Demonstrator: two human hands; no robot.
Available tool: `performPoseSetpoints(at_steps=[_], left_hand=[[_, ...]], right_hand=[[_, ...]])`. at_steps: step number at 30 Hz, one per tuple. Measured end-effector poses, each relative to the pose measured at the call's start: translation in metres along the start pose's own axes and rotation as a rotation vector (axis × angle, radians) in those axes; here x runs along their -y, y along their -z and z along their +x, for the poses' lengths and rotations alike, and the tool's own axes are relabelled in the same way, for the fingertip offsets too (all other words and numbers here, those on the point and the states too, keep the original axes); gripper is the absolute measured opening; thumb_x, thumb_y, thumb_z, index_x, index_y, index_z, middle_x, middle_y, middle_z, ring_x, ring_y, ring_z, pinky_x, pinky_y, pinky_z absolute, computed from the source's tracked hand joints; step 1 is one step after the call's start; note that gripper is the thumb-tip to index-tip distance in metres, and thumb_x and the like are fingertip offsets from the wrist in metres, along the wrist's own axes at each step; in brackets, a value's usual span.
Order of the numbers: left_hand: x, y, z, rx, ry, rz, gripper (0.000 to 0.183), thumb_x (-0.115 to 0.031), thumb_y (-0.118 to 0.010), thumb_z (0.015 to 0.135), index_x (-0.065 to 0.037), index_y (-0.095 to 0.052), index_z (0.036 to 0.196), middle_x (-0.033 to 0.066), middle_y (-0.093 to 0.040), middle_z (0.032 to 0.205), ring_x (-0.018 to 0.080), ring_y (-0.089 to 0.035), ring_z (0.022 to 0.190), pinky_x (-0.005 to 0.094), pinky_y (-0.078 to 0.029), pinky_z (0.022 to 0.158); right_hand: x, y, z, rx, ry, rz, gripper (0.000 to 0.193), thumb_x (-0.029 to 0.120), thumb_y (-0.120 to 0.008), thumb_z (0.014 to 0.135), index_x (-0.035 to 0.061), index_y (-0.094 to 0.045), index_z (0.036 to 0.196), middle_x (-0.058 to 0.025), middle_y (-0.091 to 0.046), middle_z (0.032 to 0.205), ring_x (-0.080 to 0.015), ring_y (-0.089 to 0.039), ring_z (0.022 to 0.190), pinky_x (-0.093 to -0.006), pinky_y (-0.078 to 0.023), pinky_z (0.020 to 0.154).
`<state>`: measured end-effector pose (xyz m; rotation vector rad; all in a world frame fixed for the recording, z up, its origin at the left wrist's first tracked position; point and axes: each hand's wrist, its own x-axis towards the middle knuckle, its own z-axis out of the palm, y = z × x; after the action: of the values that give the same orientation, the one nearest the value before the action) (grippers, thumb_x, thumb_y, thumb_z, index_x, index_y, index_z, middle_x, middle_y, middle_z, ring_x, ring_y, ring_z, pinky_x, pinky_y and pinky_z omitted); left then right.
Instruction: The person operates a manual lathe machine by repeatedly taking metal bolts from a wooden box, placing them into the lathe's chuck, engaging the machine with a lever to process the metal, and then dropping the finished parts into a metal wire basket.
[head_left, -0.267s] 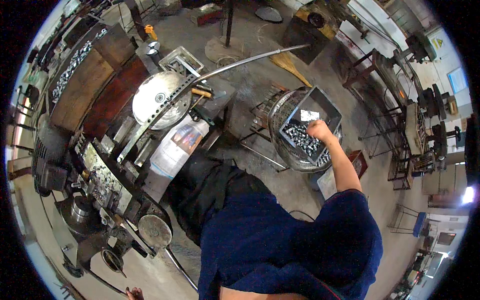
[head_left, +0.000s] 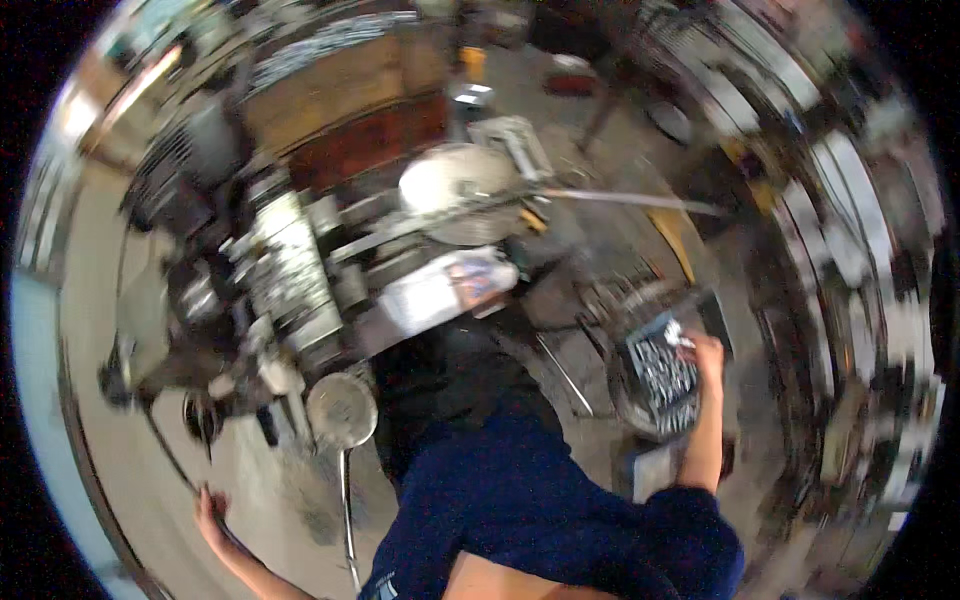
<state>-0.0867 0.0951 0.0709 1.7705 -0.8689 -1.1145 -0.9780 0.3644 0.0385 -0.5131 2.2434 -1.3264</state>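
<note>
My right hand (head_left: 705,352) is over a dark metal box heaped with small shiny metal parts (head_left: 662,378). Its fingers are bent together toward the parts beside a bright white patch; blur hides what they hold. The box rests on a round metal basin (head_left: 625,395) to my right. At the lower left, my left hand (head_left: 210,505) is at the end of a thin dark lever (head_left: 170,450), with its fingers curled against it. The lever runs from the machine with a small handwheel (head_left: 203,415). Motion smears both hands.
A round stool-like pad (head_left: 342,410) on a metal leg stands by my left knee. Ahead are a printed bag (head_left: 430,295), a large pale disc (head_left: 455,185) and a long metal bar (head_left: 630,200). A wooden bin (head_left: 350,90) of metal pieces stands beyond.
The view has swung left, so the bench and box appear farther right. More of my left forearm shows. My right hand stays over the box, its fingers now lower toward the parts.
</note>
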Motion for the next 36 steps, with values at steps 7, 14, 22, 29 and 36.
performPoseSetpoints(at_steps=[7,14,22,29,36], left_hand=[[-0.015,0.002,-0.010,-0.054,-0.044,0.043,0.039,-0.027,-0.062,0.081,0.004,-0.052,0.102,0.0080,-0.057,0.072,0.0181,-0.060,0.065,0.0314,-0.053,0.060],[-0.014,-0.012,-0.036,-0.218,-0.159,0.452,0.034,-0.023,-0.065,0.074,0.003,-0.054,0.093,0.0115,-0.057,0.067,0.0198,-0.058,0.059,0.0315,-0.046,0.055],[0.005,-0.014,-0.081,-0.375,-0.072,0.628,0.032,-0.023,-0.064,0.070,0.002,-0.053,0.087,0.0175,-0.054,0.064,0.0322,-0.056,0.062,0.0401,-0.042,0.058],[-0.002,-0.021,-0.095,-0.499,-0.164,0.841,0.034,-0.027,-0.062,0.072,0.002,-0.055,0.088,0.0222,-0.057,0.072,0.0378,-0.057,0.072,0.0430,-0.044,0.065],[-0.010,-0.023,-0.090,-0.454,-0.030,0.909,0.033,-0.027,-0.063,0.072,0.002,-0.055,0.087,0.0233,-0.059,0.079,0.0391,-0.057,0.080,0.0453,-0.044,0.068]], right_hand=[[0.160,-0.100,0.007,0.301,0.397,0.698,0.024,0.011,-0.053,0.076,-0.0094,-0.062,0.084,-0.0223,-0.052,0.114,-0.0372,-0.058,0.094,-0.0380,-0.053,0.075],[0.287,-0.353,-0.017,1.177,0.833,0.463,0.028,0.013,-0.058,0.063,-0.0040,-0.066,0.084,-0.0195,-0.057,0.110,-0.0277,-0.057,0.096,-0.0376,-0.045,0.084],[0.398,-0.521,-0.133,0.885,1.844,-0.432,0.025,0.018,-0.060,0.053,0.0050,-0.067,0.073,-0.0132,-0.060,0.086,-0.0312,-0.053,0.084,-0.0367,-0.047,0.074],[0.385,-0.584,-0.155,0.788,1.765,-0.892,0.028,0.024,-0.063,0.053,0.0017,-0.067,0.070,-0.0165,-0.061,0.087,-0.0309,-0.054,0.088,-0.0355,-0.046,0.079],[0.398,-0.576,-0.166,0.916,1.254,-0.636,0.029,0.023,-0.061,0.055,-0.0034,-0.063,0.066,-0.0253,-0.059,0.072,-0.0374,-0.061,0.073,-0.0404,-0.049,0.069]])
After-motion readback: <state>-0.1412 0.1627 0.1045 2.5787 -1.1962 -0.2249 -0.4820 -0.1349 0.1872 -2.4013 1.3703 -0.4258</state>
